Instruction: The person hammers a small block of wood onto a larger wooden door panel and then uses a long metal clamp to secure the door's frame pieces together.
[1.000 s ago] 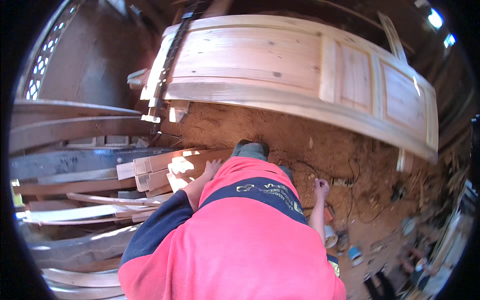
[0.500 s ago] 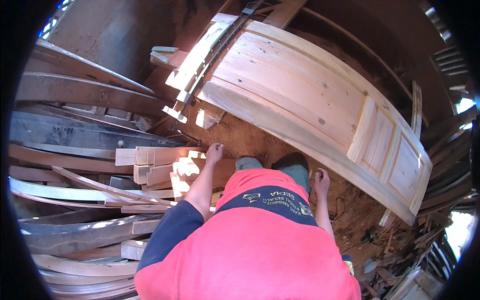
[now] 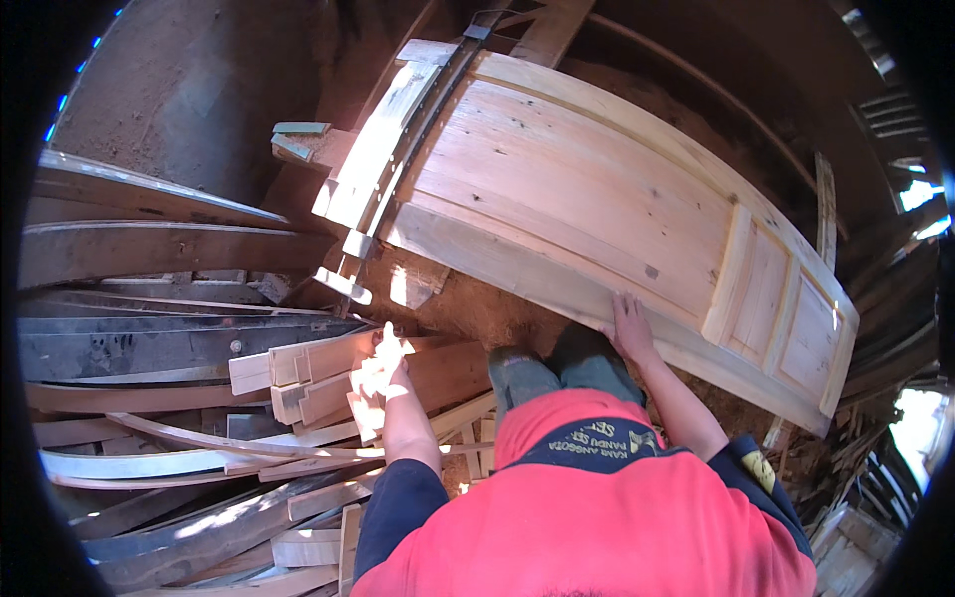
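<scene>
A pale wooden door panel [image 3: 587, 179] lies at a slant ahead of me. My right hand [image 3: 629, 333] rests on its near edge, fingers spread and holding nothing. A long metal bar clamp [image 3: 403, 164] spans the left end of the panel, its near end jutting past the edge. My left hand [image 3: 385, 363] is over a stack of cut wooden pieces [image 3: 308, 373], just nearer than the clamp's end. Strong sunlight washes out this hand; one finger points out, and no held thing shows. Whether it touches the wood, I cannot tell.
Several long planks [image 3: 149, 348], some curved, are piled along the left. A wood block with greenish pieces [image 3: 301, 139] sits left of the clamp. Brown sawdust covers the ground [image 3: 497, 303] beneath the panel. Scrap wood [image 3: 860, 537] lies at the lower right.
My right hand has come forward from beside my leg onto the panel's edge. My left hand has moved left and down over the wood stack. My body has shifted right in the view.
</scene>
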`<state>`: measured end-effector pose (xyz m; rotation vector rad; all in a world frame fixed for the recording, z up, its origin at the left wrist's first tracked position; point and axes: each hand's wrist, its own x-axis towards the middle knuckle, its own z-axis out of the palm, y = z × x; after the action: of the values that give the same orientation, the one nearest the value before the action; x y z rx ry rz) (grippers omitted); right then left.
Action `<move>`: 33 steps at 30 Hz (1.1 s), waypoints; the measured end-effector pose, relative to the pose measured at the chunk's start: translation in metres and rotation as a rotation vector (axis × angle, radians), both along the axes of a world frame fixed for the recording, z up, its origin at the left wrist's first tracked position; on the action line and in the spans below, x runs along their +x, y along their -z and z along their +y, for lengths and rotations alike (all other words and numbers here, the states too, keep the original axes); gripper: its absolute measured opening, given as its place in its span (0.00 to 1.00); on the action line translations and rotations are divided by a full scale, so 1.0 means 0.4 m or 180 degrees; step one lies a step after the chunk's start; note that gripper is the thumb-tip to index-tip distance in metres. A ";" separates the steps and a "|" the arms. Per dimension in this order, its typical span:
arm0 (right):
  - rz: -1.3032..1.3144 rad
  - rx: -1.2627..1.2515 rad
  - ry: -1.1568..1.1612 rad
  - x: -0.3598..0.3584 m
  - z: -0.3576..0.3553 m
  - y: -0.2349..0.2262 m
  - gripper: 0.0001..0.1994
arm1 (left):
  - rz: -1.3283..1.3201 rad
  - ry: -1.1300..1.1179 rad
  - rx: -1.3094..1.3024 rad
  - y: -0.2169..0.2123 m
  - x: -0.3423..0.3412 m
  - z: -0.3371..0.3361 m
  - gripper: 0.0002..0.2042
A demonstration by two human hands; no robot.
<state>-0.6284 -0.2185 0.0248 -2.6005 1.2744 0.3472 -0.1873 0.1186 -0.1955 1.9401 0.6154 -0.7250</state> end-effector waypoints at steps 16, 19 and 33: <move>0.0364 0.0324 -0.0017 0.037 0.016 0.016 0.43 | -0.0687 -0.0879 -0.1101 -0.223 -0.049 -0.048 0.12; 0.0353 0.0260 0.0093 -0.002 0.004 0.023 0.42 | -0.0515 -0.0403 -0.0968 -0.431 -0.031 -0.089 0.06; 0.0140 0.0172 -0.0134 -0.027 -0.029 0.035 0.43 | -0.3593 0.1799 0.1287 -0.484 0.038 -0.032 0.13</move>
<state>-0.6394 -0.2300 0.0110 -2.5911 1.2082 0.4422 -0.1722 0.1057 -0.0019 2.5081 -0.5399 0.2827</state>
